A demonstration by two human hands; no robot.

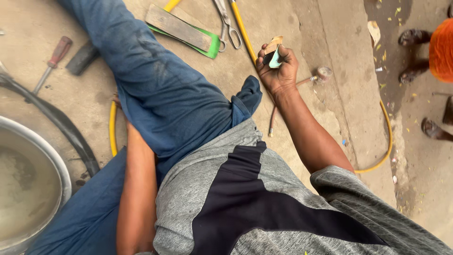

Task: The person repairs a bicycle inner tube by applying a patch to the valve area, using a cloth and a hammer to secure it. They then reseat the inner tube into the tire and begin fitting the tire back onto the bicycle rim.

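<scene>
One metal basin [28,189] of murky water, right hand [278,71] gripping small block [273,53]

The left hand [116,100] is almost wholly hidden behind the blue trouser leg [155,85] at centre left. The metal basin [47,156] is cut off by the left edge. In the upper right, a person in orange [441,49] is cropped by the frame's edge. The right hand [278,68] covers most of the small block [273,52] it grips.

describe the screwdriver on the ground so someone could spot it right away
Start at the big metal basin at the lower left and go up along the black rubber tube. The screwdriver lies beyond it on the concrete, beside a dark block. Only it has a reddish-brown handle.
</scene>
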